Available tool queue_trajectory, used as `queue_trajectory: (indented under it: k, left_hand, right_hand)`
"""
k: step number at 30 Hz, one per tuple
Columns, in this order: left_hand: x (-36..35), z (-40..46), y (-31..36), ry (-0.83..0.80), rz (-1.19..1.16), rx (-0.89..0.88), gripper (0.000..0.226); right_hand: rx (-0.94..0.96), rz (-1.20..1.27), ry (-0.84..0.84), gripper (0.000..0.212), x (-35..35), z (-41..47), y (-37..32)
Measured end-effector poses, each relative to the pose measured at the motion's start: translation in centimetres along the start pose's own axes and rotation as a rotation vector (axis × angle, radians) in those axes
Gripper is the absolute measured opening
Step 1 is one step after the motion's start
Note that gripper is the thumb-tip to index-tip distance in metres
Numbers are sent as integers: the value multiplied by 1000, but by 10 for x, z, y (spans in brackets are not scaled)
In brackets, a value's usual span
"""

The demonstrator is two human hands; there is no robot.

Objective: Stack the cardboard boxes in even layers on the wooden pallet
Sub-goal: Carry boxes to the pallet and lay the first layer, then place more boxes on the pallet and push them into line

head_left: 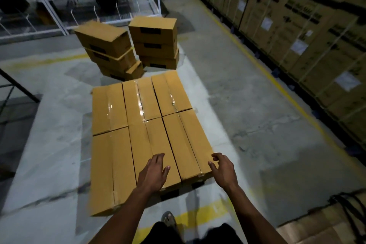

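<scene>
A flat layer of several long taped cardboard boxes (146, 125) lies in front of me, laid out in three columns; the pallet beneath is almost wholly hidden. My left hand (153, 172) hovers palm-down over the near middle box, fingers relaxed, holding nothing. My right hand (222, 166) is at the near right corner of the rightmost box (190, 150), its fingers loosely curled and holding nothing. Two piles of three more boxes stand on the floor beyond: a skewed left pile (109, 49) and a straighter right pile (155, 41).
A wall of large strapped cartons (307, 31) runs along the right behind a yellow floor line (277, 83). A glass partition (79, 2) closes off the back left. Another carton with black straps (336, 222) sits at the lower right. My foot (168, 218) stands on the concrete.
</scene>
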State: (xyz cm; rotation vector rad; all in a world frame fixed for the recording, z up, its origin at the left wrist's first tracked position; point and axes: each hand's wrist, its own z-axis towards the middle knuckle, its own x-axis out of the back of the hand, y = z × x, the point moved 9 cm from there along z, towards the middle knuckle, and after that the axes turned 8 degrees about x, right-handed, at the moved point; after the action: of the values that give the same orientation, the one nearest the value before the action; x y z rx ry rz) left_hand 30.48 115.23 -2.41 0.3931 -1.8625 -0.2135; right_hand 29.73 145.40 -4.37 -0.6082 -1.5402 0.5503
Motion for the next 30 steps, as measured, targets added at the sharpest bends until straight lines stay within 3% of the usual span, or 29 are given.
queue_trajectory:
  k: [8, 12, 22, 30]
  left_hand:
    - [-3, -10, 69, -11, 0, -110, 59]
    - [-22, -18, 128, -62, 63, -265, 59]
    - [-106, -68, 279, -283, 150, -741, 57]
    - [-143, -153, 345, -459, 248, -1166, 57]
  right_hand:
    - [-14, 44, 102, 24, 56, -49, 38]
    - [-62, 77, 250, 22, 93, -88, 66]
    - [-456, 84, 575, 23, 153, -250, 136]
    - [-791, 65, 949, 24, 142, -401, 103]
